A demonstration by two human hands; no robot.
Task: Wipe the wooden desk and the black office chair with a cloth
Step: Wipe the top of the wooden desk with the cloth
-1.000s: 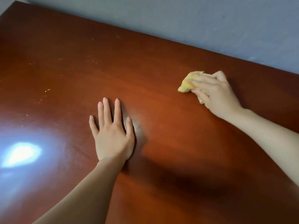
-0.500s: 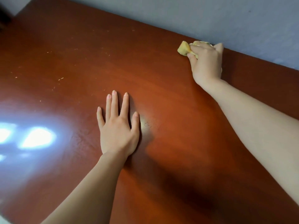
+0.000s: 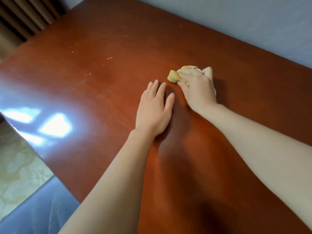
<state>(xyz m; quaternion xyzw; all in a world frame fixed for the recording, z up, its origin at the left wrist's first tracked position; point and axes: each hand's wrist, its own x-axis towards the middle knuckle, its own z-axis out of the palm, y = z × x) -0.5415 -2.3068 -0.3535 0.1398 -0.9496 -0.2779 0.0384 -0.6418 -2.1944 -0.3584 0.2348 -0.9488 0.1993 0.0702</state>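
Yellow cloth (image 3: 175, 76) sits bunched under my right hand (image 3: 198, 89), fingers curled around it, mid-table (image 3: 101, 68). My left hand (image 3: 154, 109) rests flat, fingers straight. I'd wipe in overlapping strokes toward the specks.

Both forearms and hands bare: no sleeves, rings or watch.

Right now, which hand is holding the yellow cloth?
The right hand grips the bunched yellow cloth against the desk. The left hand just lies flat, fingers straight, holding nothing.
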